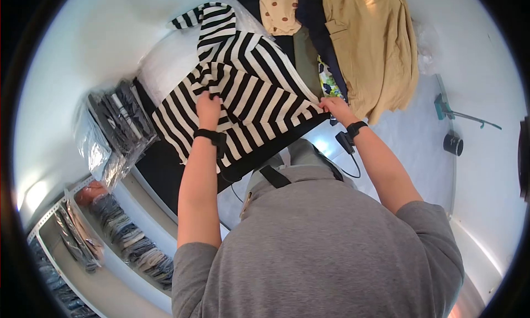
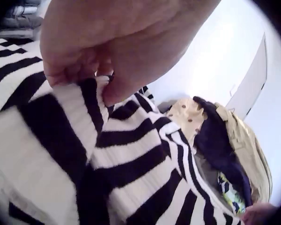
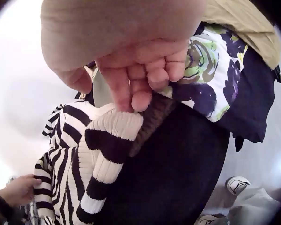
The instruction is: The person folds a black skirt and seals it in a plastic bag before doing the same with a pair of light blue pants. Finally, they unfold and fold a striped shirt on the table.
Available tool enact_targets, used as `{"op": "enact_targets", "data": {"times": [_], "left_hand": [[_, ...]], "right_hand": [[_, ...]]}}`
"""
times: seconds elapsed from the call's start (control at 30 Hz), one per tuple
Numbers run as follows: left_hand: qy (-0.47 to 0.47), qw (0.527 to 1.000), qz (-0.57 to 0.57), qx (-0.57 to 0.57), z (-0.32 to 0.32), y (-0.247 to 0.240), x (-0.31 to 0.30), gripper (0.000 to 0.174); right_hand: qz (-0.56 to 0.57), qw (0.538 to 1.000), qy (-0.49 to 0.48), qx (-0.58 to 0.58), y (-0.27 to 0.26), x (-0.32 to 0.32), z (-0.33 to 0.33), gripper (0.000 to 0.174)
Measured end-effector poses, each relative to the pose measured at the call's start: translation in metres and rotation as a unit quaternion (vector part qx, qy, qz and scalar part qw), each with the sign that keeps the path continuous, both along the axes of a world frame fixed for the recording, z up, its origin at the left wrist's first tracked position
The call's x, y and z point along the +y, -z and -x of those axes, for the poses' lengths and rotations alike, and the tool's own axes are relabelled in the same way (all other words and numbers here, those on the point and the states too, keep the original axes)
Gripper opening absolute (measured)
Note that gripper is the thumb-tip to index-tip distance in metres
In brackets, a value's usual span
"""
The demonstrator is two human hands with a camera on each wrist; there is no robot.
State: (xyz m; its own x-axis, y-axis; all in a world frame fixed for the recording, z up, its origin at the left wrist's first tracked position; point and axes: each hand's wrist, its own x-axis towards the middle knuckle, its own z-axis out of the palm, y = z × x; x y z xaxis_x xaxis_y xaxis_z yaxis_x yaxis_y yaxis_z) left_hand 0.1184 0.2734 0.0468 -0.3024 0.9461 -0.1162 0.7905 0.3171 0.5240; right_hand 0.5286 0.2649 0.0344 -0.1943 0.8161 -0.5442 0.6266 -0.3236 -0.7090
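Note:
A black-and-white striped knit garment (image 1: 259, 97) lies spread over a black surface (image 1: 160, 166), one sleeve stretching toward the back. My left hand (image 1: 208, 111) pinches a gathered fold of it near its middle; in the left wrist view the left hand (image 2: 117, 47) holds the fold between thumb and fingers. At the garment's right corner is my right hand (image 1: 338, 108). The right wrist view shows the right hand (image 3: 136, 70) with fingertips on the ribbed end of a striped part (image 3: 114, 126), the fingers bent toward it.
Tan clothing (image 1: 375, 47), a dotted cream piece (image 1: 280, 9) and a floral one (image 1: 329, 81) lie at the back right. Plastic-wrapped clothes (image 1: 118, 119) are stacked at left, above shelves of folded garments (image 1: 132, 238). A black cup (image 1: 453, 145) is at far right.

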Motion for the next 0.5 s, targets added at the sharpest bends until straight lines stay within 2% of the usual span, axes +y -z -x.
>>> {"op": "enact_targets", "data": {"times": [0.03, 0.07, 0.1, 0.13, 0.2, 0.27, 0.33, 0.4, 0.5], "left_hand": [[-0.001, 0.999, -0.050, 0.012, 0.008, -0.003, 0.002, 0.024], [-0.002, 0.995, -0.100, 0.025, 0.016, -0.014, 0.002, 0.023], [-0.026, 0.995, -0.094, 0.008, 0.028, -0.027, 0.003, 0.027], [-0.051, 0.995, -0.088, -0.009, 0.041, -0.045, 0.003, 0.032], [-0.032, 0.990, -0.138, 0.019, 0.073, -0.070, 0.001, 0.028], [0.003, 0.977, -0.189, 0.098, 0.100, -0.089, -0.002, 0.018], [0.014, 0.968, -0.217, 0.123, 0.121, -0.106, -0.006, 0.017], [0.007, 0.969, -0.205, 0.137, 0.122, -0.129, -0.012, 0.016], [-0.008, 0.952, -0.267, 0.152, 0.121, -0.148, -0.025, 0.015]], "right_hand": [[0.000, 1.000, 0.005, 0.001, -0.008, 0.000, 0.005, 0.047], [-0.032, 0.995, -0.035, -0.088, -0.018, 0.000, 0.012, 0.047], [-0.063, 0.979, -0.076, -0.176, -0.026, 0.000, 0.017, 0.048], [-0.061, 0.980, -0.072, -0.173, -0.030, -0.001, 0.020, 0.048], [-0.106, 0.963, -0.127, -0.212, -0.034, -0.003, 0.023, 0.045], [-0.129, 0.961, -0.114, -0.215, -0.026, -0.003, 0.025, 0.042], [-0.110, 0.958, -0.100, -0.243, -0.021, -0.001, 0.027, 0.040], [-0.119, 0.958, -0.101, -0.242, -0.014, 0.000, 0.026, 0.039], [-0.135, 0.955, -0.105, -0.244, -0.013, -0.001, 0.026, 0.038]]}}
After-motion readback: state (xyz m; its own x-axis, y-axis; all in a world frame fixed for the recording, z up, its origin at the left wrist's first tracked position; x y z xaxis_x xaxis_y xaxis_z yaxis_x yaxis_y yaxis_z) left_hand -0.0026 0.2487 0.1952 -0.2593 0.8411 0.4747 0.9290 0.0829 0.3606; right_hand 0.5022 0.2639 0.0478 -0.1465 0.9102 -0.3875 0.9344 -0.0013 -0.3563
